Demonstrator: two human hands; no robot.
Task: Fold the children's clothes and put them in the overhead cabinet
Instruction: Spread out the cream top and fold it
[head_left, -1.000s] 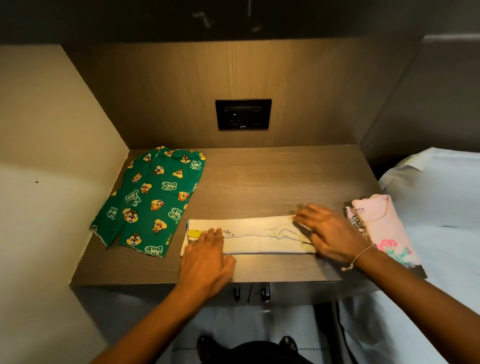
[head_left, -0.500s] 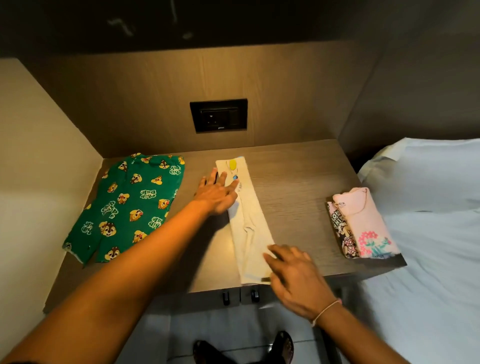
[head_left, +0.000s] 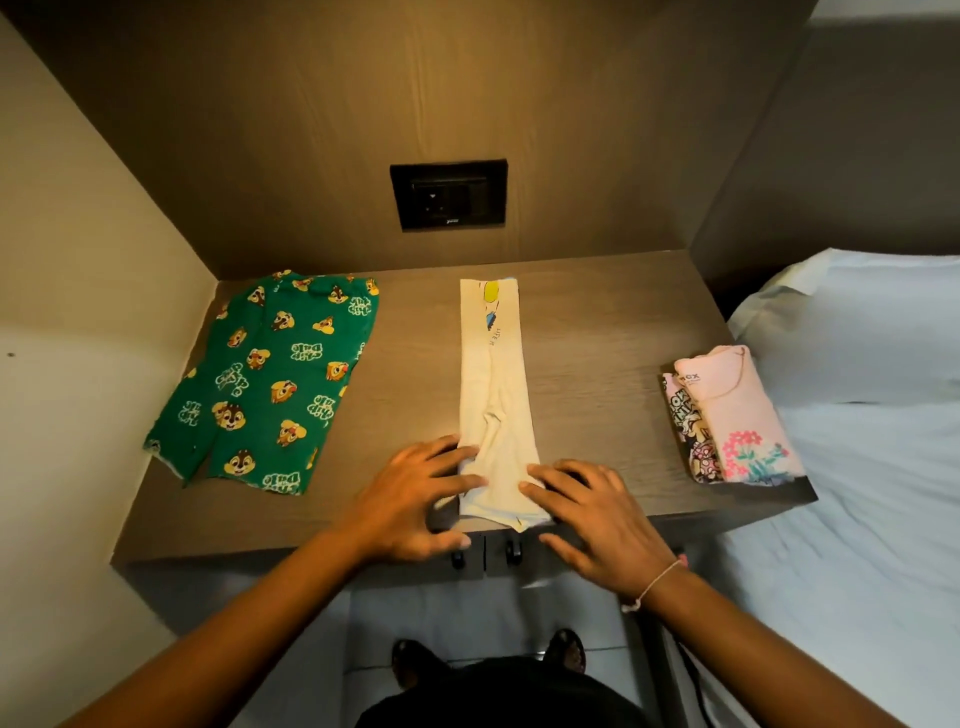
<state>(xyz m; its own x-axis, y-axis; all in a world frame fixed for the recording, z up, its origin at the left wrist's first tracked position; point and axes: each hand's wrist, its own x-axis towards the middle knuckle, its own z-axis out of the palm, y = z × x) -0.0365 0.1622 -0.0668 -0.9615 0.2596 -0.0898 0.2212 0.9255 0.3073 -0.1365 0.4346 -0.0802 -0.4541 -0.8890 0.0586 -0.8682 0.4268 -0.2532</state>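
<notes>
A cream garment (head_left: 493, 384), folded into a long narrow strip, lies lengthwise from the back of the wooden table (head_left: 597, 322) to its front edge. My left hand (head_left: 415, 493) rests on the strip's near left corner, fingers spread. My right hand (head_left: 587, 509) presses flat on its near right corner. Green shorts with a chipmunk print (head_left: 270, 384) lie unfolded at the table's left. A folded pink top (head_left: 737, 410) sits on another folded printed piece (head_left: 691, 431) at the right edge. The overhead cabinet is out of view.
A black wall socket (head_left: 449, 195) sits in the wooden back panel. A cream wall closes the left side. A bed with white sheets (head_left: 857, 415) lies to the right. Two small knobs (head_left: 485, 556) show under the table's front edge.
The cream strip has turned from lying across the front edge to lying lengthwise. My left hand came back from its far end to the near end beside my right hand.
</notes>
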